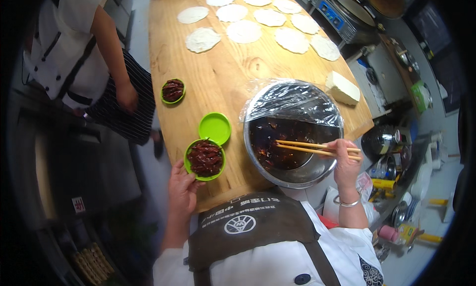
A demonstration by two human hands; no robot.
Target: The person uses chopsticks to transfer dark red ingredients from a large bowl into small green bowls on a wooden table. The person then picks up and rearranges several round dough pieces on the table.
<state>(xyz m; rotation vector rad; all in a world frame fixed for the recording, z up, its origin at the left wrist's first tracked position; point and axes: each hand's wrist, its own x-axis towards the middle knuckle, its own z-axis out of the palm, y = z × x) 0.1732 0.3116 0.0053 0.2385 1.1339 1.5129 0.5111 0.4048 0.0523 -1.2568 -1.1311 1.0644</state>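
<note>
My left hand grips the rim of a green dish heaped with dark red pieces of food, at the table's near left edge. An empty green dish touches it from behind. My right hand holds a pair of wooden chopsticks, their tips at the dark sauce in a large metal bowl. Wrinkled plastic film covers the far part of that bowl. A smaller filled green dish stands near the left table edge.
Several flat dough rounds lie across the far part of the wooden table. A white block sits behind the bowl at the right. A co-worker in a striped apron stands at the left. Bottles and bowls crowd the right side.
</note>
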